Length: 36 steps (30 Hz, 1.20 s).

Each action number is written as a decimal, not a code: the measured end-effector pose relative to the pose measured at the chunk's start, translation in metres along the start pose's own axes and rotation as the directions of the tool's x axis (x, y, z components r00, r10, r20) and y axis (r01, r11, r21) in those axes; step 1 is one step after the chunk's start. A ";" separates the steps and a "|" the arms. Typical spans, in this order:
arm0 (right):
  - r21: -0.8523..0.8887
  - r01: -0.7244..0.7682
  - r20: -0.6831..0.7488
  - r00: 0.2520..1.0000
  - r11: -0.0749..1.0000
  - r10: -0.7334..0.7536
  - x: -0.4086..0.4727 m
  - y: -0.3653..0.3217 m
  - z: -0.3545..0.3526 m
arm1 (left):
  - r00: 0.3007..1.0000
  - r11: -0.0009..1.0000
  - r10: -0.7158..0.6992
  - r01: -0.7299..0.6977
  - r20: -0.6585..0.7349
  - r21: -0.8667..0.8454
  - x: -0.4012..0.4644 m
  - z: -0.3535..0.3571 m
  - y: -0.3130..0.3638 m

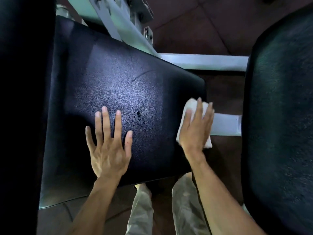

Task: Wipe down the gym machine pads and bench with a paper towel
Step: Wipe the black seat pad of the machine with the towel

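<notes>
A black textured bench pad (118, 77) fills the middle of the head view, with small dark droplets (138, 117) on it. My left hand (108, 146) lies flat on the pad, fingers spread, holding nothing. My right hand (194, 126) presses a folded white paper towel (188, 106) against the pad's right edge, fingers spread over it. A second black pad (281, 116) stands at the right, apart from both hands. Another dark pad (22, 99) runs along the left side.
White metal frame bars (203, 62) run between the pads, with a short bar (227, 123) just right of the towel. Below the pad are my legs in light trousers (184, 209) and a dark reddish floor (194, 28).
</notes>
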State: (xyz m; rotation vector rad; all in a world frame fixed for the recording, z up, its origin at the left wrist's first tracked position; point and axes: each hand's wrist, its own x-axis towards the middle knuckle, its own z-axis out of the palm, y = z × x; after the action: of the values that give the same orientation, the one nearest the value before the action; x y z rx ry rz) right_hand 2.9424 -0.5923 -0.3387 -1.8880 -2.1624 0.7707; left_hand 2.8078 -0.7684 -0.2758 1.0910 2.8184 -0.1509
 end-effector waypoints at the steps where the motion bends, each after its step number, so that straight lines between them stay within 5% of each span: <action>1: 0.057 -0.052 -0.042 0.998 0.997 0.054 0.025 -0.016 0.005 | 1.000 1.000 -0.002 0.002 0.000 0.002 0.000 0.001 0.000; 4: 0.122 -0.045 -0.085 0.995 0.991 0.055 0.077 -0.069 0.017 | 1.000 1.000 0.002 -0.002 0.004 0.001 0.000 0.001 -0.001; 8: 0.063 0.437 0.037 0.898 0.897 -0.439 0.015 -0.096 0.018 | 1.000 1.000 -0.002 0.003 -0.012 0.008 0.000 0.001 0.000; 11: 0.069 0.604 0.187 0.774 0.794 -0.605 -0.070 -0.042 0.002 | 1.000 1.000 -0.010 0.010 -0.011 -0.005 0.001 0.000 0.000; 16: -0.079 0.407 0.159 0.906 0.910 -0.392 -0.078 0.041 -0.014 | 1.000 1.000 -0.013 0.012 -0.026 -0.022 0.001 0.000 0.000; 22: 0.141 -0.021 -0.059 0.998 0.990 0.029 0.045 -0.042 0.011 | 0.998 1.000 0.003 -0.004 -0.067 -0.006 0.000 0.003 -0.001; 27: 0.268 0.198 0.042 0.975 0.943 -0.216 -0.013 -0.087 0.014 | 0.997 1.000 -0.006 0.007 -0.083 0.015 -0.001 0.004 -0.001; 32: 0.496 0.160 0.202 0.935 0.853 -0.293 -0.076 -0.053 -0.012 | 0.997 0.996 -0.039 0.033 -0.071 -0.081 0.000 -0.006 0.004; 36: 0.442 0.059 0.128 0.983 0.895 -0.128 -0.041 -0.002 -0.018 | 0.991 0.975 -0.055 0.028 -0.118 -0.220 0.008 -0.024 0.055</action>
State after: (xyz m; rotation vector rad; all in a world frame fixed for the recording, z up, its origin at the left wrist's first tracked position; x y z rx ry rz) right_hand 2.9562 -0.6270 -0.3143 -1.5265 -1.9290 1.2933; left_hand 2.8377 -0.7193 -0.2561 1.0251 2.8798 0.2264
